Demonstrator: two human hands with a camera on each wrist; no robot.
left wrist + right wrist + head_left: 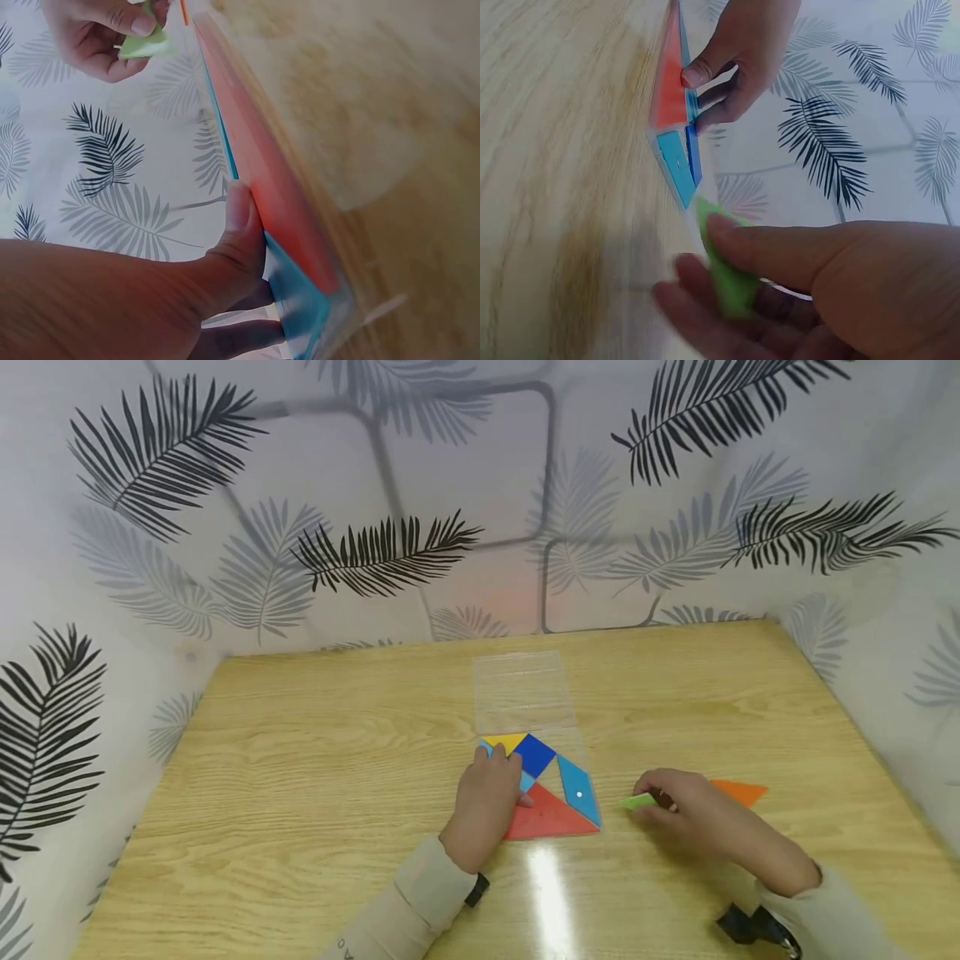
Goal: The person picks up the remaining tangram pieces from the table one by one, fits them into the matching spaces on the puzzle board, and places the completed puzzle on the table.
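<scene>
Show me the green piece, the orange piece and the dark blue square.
Green piece (pixel 736 291), right wrist view: lower visible part.
Orange piece (pixel 739 792), head view: its uncovered part.
Dark blue square (pixel 535 756), head view: middle of its face.

A wood-grain table (pixel 330 760) bears a clear case (pixel 525 689) and orange piece (pixel 738 792).

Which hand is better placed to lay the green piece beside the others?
Probably the right hand: it pinches the green piece, while the left hand touches the red piece.
</scene>
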